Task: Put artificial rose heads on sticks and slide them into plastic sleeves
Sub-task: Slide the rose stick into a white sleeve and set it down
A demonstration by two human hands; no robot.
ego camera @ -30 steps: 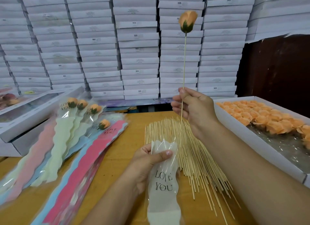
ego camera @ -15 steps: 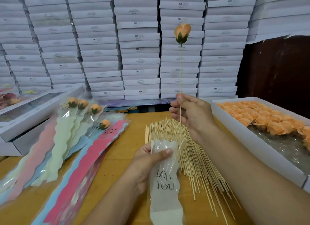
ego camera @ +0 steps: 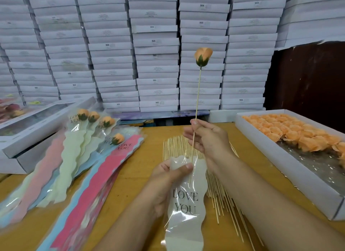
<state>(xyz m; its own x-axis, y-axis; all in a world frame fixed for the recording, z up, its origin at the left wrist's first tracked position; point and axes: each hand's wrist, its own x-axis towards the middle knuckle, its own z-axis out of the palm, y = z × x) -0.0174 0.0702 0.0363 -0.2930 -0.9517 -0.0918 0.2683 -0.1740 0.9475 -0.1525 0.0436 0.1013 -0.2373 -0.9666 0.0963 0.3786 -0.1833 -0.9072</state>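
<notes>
Rose (ego camera: 203, 56) on stick (ego camera: 197, 95), upright, tip just inside sleeve (ego camera: 186, 200) mouth. Right hand (ego camera: 207, 140) pinches stick; left hand (ego camera: 168, 183) grips sleeve top. Advice: keep mouth open, feed straight down.

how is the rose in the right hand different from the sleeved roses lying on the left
The held rose stands upright on its stick, pinched by the right hand; the sleeved roses lie flat on the table. Its head is bare, with only the stick's tip inside the sleeve that the left hand holds; theirs are fully wrapped. All share orange heads with green bases.
</notes>
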